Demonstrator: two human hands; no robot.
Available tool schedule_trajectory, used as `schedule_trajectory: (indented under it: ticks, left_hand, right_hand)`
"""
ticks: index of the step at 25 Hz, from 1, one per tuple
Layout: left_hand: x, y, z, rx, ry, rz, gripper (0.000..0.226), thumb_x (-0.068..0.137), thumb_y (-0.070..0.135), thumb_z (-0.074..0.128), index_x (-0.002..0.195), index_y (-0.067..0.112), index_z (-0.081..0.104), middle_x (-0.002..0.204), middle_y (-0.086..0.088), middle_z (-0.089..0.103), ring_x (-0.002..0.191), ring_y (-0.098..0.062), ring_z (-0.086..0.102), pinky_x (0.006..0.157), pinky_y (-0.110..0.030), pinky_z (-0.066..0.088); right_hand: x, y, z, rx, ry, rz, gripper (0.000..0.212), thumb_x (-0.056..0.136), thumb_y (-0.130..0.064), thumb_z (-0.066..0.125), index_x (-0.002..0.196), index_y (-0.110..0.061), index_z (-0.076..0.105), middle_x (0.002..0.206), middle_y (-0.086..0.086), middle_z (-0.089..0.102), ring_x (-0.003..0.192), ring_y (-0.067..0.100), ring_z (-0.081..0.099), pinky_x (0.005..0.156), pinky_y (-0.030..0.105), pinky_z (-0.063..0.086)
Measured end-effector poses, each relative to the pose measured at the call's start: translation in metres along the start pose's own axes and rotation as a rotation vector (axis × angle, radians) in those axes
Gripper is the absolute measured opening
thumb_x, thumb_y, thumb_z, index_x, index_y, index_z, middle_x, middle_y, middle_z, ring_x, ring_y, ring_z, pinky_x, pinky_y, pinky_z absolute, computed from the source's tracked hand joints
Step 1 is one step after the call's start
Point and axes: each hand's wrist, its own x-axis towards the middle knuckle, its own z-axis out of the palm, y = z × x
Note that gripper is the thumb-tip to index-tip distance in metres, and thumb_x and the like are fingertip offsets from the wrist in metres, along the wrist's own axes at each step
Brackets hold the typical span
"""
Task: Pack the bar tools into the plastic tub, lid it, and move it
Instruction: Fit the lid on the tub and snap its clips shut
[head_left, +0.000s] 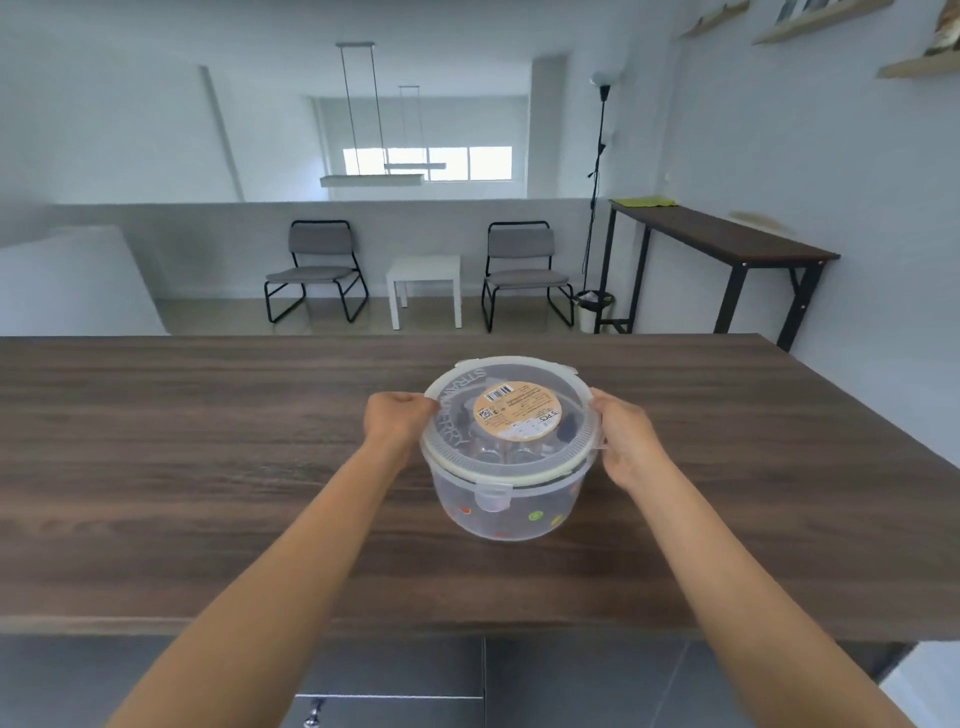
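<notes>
The table (208, 467) is long, made of dark brown wood with lines running across it. One thing sits on it, near the middle: a round, see-through plastic tub (506, 512) with small coloured dots on its side. A see-through lid (506, 415) with a round tan sticker sits on top of the tub.

Tub (506, 506): clear plastic, smooth, slightly glossy. Lid (506, 415): frosted translucent plastic w/ paper label (518, 411), matt tan. Counter (208, 441): dark wood-grain finish, matt. Shiny metal seen thru lid, blurred.
</notes>
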Motion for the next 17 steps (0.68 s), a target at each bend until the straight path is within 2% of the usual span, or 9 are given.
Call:
schedule_trajectory:
  ticks: [2,4,6,9,10,13,15,17]
  left_hand:
    - [-0.002,-0.005,-0.002,0.082,0.017,0.034,0.016,0.074,0.008,0.066,0.063,0.019,0.069,0.066,0.0,0.067,0.075,-0.021,0.068,0.077,-0.032,0.058]
    - [-0.004,-0.009,-0.002,0.156,0.024,0.059,0.025,0.076,0.011,0.064,0.055,0.023,0.063,0.061,0.004,0.063,0.067,-0.016,0.064,0.068,-0.028,0.055]
    - [-0.007,-0.012,-0.001,0.214,0.016,0.088,0.02,0.079,0.013,0.062,0.06,0.02,0.067,0.06,0.008,0.062,0.06,-0.008,0.06,0.055,-0.021,0.047]
    - [-0.008,-0.011,-0.001,0.299,-0.006,0.159,0.016,0.081,0.016,0.062,0.066,0.02,0.07,0.059,0.01,0.061,0.057,-0.003,0.056,0.048,-0.018,0.04]
    - [-0.007,-0.011,-0.001,0.328,-0.015,0.181,0.019,0.081,0.016,0.062,0.064,0.021,0.067,0.059,0.009,0.061,0.058,-0.006,0.057,0.048,-0.018,0.041]
    - [-0.004,-0.01,0.001,0.405,-0.035,0.219,0.028,0.082,0.015,0.061,0.056,0.024,0.061,0.062,0.003,0.062,0.059,-0.011,0.057,0.051,-0.02,0.042]
    - [-0.002,-0.01,0.002,0.45,-0.039,0.242,0.026,0.084,0.015,0.059,0.058,0.022,0.062,0.065,-0.001,0.062,0.057,-0.012,0.055,0.049,-0.02,0.04]
    - [-0.001,-0.011,0.003,0.478,-0.055,0.27,0.018,0.085,0.016,0.057,0.068,0.017,0.064,0.07,-0.005,0.063,0.061,-0.017,0.055,0.049,-0.021,0.04]
  right_hand:
    - [0.0,0.005,0.001,-0.023,-0.003,0.012,0.035,0.086,0.002,0.04,0.095,-0.008,0.072,0.085,0.008,0.071,0.073,0.024,0.064,0.064,0.032,0.051]
    - [0.001,0.008,0.0,-0.039,-0.01,0.012,0.037,0.085,0.003,0.038,0.094,-0.008,0.072,0.08,0.006,0.071,0.067,0.022,0.063,0.058,0.03,0.049]
    - [0.002,0.011,-0.001,-0.051,-0.004,0.01,0.037,0.083,0.005,0.037,0.093,-0.005,0.072,0.074,0.005,0.069,0.062,0.02,0.06,0.053,0.028,0.045]
    - [0.006,0.016,-0.005,-0.046,0.027,0.02,0.036,0.08,0.009,0.038,0.1,0.004,0.068,0.07,0.004,0.067,0.058,0.018,0.058,0.05,0.026,0.043]
    - [0.007,0.017,-0.006,-0.035,0.041,0.028,0.037,0.081,0.009,0.038,0.105,0.005,0.066,0.075,0.006,0.068,0.059,0.018,0.058,0.05,0.026,0.043]
    - [0.01,0.018,-0.01,-0.029,0.061,0.049,0.044,0.084,0.008,0.044,0.124,0.0,0.058,0.106,0.013,0.069,0.067,0.016,0.062,0.053,0.026,0.045]
    - [0.011,0.018,-0.011,-0.058,0.061,0.047,0.045,0.086,0.006,0.046,0.128,-0.003,0.056,0.108,0.01,0.067,0.07,0.014,0.063,0.054,0.025,0.046]
    - [0.012,0.019,-0.013,-0.087,0.063,0.036,0.043,0.089,0.002,0.048,0.131,-0.005,0.053,0.114,0.008,0.067,0.079,0.015,0.065,0.061,0.026,0.05]
